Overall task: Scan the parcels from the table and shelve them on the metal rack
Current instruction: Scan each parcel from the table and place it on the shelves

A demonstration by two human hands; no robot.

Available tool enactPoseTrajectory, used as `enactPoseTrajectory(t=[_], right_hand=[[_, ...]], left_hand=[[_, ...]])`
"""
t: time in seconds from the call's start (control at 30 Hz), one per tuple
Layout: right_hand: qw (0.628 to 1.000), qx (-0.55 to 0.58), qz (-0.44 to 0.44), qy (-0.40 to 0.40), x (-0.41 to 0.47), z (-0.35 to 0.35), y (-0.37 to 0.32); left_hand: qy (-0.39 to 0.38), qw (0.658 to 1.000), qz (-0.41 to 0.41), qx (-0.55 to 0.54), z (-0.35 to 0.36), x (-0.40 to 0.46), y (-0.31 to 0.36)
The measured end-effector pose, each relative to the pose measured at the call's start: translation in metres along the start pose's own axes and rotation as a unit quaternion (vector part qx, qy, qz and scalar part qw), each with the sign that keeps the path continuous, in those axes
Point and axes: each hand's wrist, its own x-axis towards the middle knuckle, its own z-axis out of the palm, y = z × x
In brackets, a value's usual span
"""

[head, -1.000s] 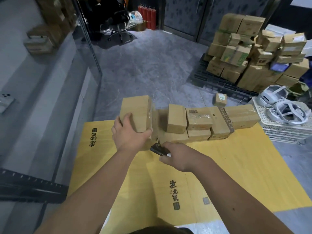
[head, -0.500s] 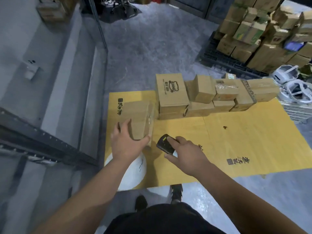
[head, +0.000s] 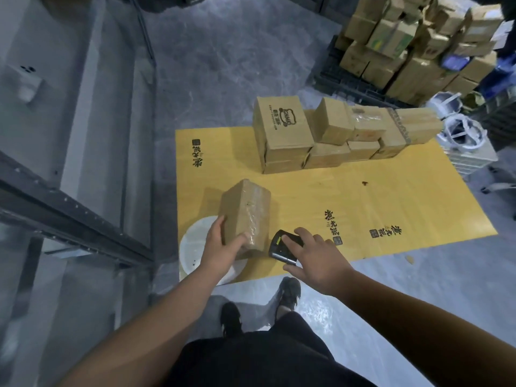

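A person's left hand grips a taped brown parcel above the near left corner of the yellow-covered table, while the right hand curls round a black scanner just beside the parcel. A row of stacked parcels lines the table's far edge. A white round stool shows under the table's near left corner. The metal rack stands left of the table; piled cartons and a white basket lie beyond its far right side on the grey floor.
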Motion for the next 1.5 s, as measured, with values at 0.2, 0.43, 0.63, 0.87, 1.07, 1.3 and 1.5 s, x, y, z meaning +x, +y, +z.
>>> enactPoseTrajectory(t=[0.2,0.43,0.63,0.87,1.07,1.3,1.5], right_hand=[[0.999,0.027,0.033,-0.012,-0.014,0.001,0.008],[0.997,0.063,0.05,0.005,-0.007,0.006,0.01],[0.996,0.085,0.02,-0.009,0.003,0.006,-0.003],[0.995,0.093,-0.01,-0.031,0.016,0.003,-0.012],[0.994,0.101,0.004,-0.042,0.015,0.005,-0.005],[0.993,0.106,0.032,-0.051,0.01,0.005,0.013],[0.99,0.12,0.047,-0.061,0.011,0.0,0.021]], left_hand=[[-0.03,0.994,-0.047,-0.095,-0.005,0.003,-0.007],[0.012,0.977,-0.045,-0.21,-0.03,0.008,-0.01],[0.129,0.969,-0.055,-0.203,-0.043,0.017,-0.014],[0.07,0.993,-0.02,0.097,-0.042,0.02,-0.02],[0.066,0.885,0.144,0.438,-0.025,0.042,0.009],[-0.042,0.764,0.185,0.616,0.009,0.084,0.061],[-0.03,0.782,0.11,0.613,0.009,0.086,0.086]])
